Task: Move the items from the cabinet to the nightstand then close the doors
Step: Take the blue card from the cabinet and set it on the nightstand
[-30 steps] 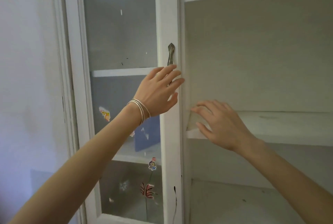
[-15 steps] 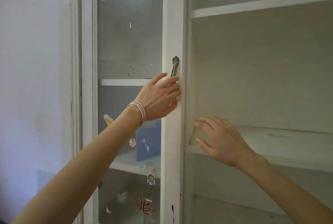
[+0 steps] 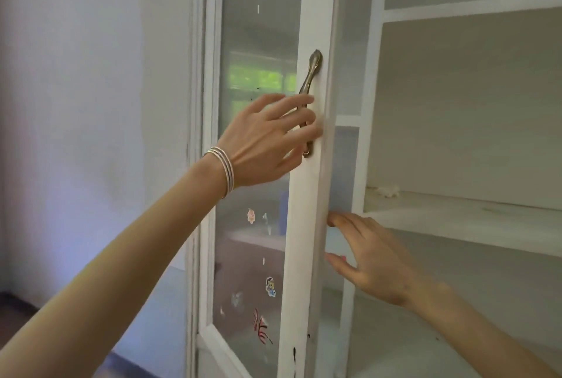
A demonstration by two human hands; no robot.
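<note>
A white cabinet door (image 3: 304,241) with frosted glass stands slightly ajar in front of me. My left hand (image 3: 264,143), with thin bangles at the wrist, is wrapped around the door's brass handle (image 3: 313,69). My right hand (image 3: 374,256) reaches with spread fingers into the gap behind the door's edge and holds nothing. A pale blue flat item (image 3: 345,171) stands on a shelf behind the door, just above my right fingers. Its lower part is hidden by the door.
The right half of the cabinet is open, with bare white shelves (image 3: 456,219) and a small white scrap (image 3: 387,190) at the back. Small stickers (image 3: 270,286) dot the door glass. A plain wall (image 3: 91,104) is to the left.
My left hand has closed around the handle and the door has swung out toward me. My right hand has moved left from the shelf edge into the gap behind the door.
</note>
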